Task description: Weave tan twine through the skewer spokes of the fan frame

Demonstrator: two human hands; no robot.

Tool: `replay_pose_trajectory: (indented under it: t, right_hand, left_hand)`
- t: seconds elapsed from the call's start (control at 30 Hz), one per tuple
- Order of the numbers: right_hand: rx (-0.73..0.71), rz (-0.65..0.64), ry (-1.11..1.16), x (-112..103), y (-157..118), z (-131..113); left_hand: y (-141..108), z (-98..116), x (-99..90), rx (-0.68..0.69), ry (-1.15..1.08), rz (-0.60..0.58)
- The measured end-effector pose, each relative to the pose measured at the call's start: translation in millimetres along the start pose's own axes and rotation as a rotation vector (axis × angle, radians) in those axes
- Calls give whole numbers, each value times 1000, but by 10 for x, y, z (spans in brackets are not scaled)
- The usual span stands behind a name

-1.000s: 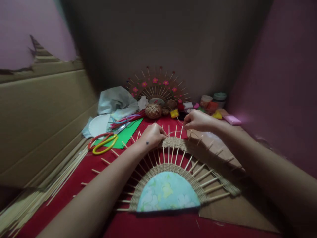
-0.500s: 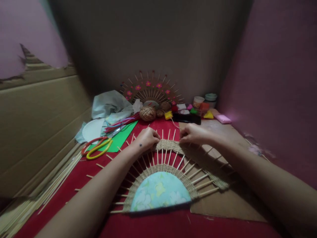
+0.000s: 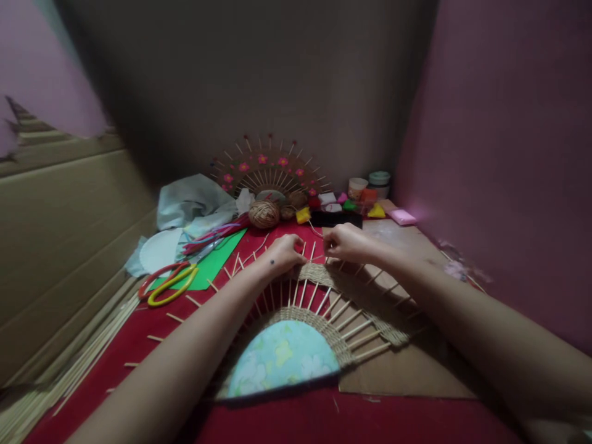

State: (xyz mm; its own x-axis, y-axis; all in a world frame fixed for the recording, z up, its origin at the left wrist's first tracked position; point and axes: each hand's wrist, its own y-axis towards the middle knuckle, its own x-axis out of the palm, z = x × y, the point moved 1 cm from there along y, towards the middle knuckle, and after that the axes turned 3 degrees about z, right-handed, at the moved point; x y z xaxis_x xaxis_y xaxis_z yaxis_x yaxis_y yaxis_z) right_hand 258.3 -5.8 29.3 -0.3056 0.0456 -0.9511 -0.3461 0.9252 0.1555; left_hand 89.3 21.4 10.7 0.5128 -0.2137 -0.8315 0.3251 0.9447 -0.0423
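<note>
A half-round woven fan frame lies in front of me, with thin sticks fanning out from a blue flowered half-circle panel. A woven twine band runs across the sticks farther out. My left hand is closed at the band's outer edge, thumb and curled fingers around a stick there. Just to its right, my right hand is pinched above the band among the stick ends. A faint strand of twine seems to run between the hands; the right fingertips are partly hidden.
Scissors with orange and yellow handles lie on green paper at left. Behind are a twine ball, a finished flowered fan, colourful clay packets and tubs. Cardboard lies under the fan's right; loose sticks lie left.
The view has shifted slightly to the right. My left hand has moved right along the band, closer to my right hand, which has lifted slightly off the band.
</note>
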Motion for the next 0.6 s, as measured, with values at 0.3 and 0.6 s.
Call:
replay_pose_trajectory:
  t: [0.3, 0.6]
  right_hand:
    - [259, 152, 10, -20, 52, 138]
    - [253, 344, 65, -54, 55, 192]
  left_hand:
    - [-118, 57, -107, 22, -452, 5]
    - [-231, 185, -199, 47, -422, 59]
